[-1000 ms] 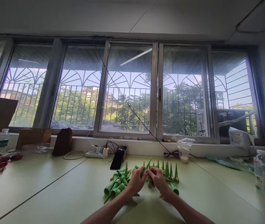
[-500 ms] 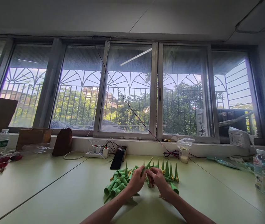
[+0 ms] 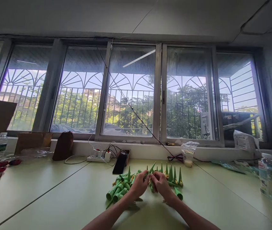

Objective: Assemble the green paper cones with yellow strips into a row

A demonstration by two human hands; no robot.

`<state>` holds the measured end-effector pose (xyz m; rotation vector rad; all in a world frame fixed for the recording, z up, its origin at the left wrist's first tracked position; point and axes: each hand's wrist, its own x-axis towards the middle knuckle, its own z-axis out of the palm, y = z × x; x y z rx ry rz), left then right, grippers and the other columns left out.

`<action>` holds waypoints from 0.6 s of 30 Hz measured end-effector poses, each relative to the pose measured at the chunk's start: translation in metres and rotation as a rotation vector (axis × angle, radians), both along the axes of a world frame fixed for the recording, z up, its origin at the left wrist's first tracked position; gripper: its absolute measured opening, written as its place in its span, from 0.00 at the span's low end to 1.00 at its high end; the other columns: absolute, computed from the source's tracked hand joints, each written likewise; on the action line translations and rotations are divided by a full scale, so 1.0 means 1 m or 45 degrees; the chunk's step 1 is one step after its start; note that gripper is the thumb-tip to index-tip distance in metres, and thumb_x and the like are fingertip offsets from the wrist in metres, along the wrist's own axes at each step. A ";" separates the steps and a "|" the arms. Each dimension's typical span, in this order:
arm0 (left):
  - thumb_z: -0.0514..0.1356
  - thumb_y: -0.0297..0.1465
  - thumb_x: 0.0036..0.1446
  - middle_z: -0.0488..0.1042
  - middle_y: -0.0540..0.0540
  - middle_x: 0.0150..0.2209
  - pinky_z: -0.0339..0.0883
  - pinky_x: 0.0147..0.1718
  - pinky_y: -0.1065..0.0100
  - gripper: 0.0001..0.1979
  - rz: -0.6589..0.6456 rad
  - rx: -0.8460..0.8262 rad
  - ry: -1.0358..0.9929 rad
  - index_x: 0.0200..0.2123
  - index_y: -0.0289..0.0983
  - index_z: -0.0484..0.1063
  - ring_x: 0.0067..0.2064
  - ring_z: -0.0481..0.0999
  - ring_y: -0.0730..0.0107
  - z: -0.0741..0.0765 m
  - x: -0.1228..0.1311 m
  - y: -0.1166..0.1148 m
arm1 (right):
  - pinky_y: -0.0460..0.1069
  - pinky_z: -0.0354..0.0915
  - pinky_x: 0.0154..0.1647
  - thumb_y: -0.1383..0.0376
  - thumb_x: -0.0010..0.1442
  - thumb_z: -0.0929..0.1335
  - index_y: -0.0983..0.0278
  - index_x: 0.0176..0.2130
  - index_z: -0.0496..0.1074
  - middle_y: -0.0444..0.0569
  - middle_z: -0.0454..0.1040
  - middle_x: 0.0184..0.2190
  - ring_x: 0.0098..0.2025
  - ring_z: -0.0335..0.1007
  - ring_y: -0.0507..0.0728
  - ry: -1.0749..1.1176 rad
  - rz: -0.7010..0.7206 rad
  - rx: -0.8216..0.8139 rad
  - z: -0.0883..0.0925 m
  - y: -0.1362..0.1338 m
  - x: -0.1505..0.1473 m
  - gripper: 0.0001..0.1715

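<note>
My left hand (image 3: pixel 140 184) is closed around a slim green cone (image 3: pixel 152 167), whose tip points up and to the right. Close beside it, my right hand (image 3: pixel 160 183) pinches at the cone's lower end; anything between those fingertips is too small and hidden to make out. Left of my hands lies a heap of green hollow cones (image 3: pixel 118 191) with bands around them. Behind and to the right, several green cones (image 3: pixel 171 174) stand upright with small yellow pieces at their bases. One more cone (image 3: pixel 178 193) lies by my right wrist, its round open end facing me.
On the pale table (image 3: pixel 61 198), a black phone (image 3: pixel 120 164) and a power strip (image 3: pixel 99 158) lie behind the heap. A plastic cup (image 3: pixel 188 157) stands at the back. Bottles stand right (image 3: pixel 268 179) and far left. A dark brown bag (image 3: pixel 63 146) leans near the sill.
Both hands stay nearly in place on the cone, with the right fingers shifting slightly. The whole view has moved a little.
</note>
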<state>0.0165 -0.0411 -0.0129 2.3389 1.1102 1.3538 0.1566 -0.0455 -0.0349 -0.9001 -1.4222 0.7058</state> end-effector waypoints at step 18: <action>0.49 0.36 0.60 0.73 0.48 0.25 0.63 0.20 0.75 0.16 -0.241 -0.088 -0.107 0.35 0.34 0.72 0.25 0.69 0.73 0.006 -0.001 0.004 | 0.45 0.53 0.17 0.42 0.53 0.69 0.63 0.25 0.69 0.43 0.68 0.17 0.17 0.59 0.50 -0.161 -0.054 0.182 0.008 -0.015 -0.002 0.27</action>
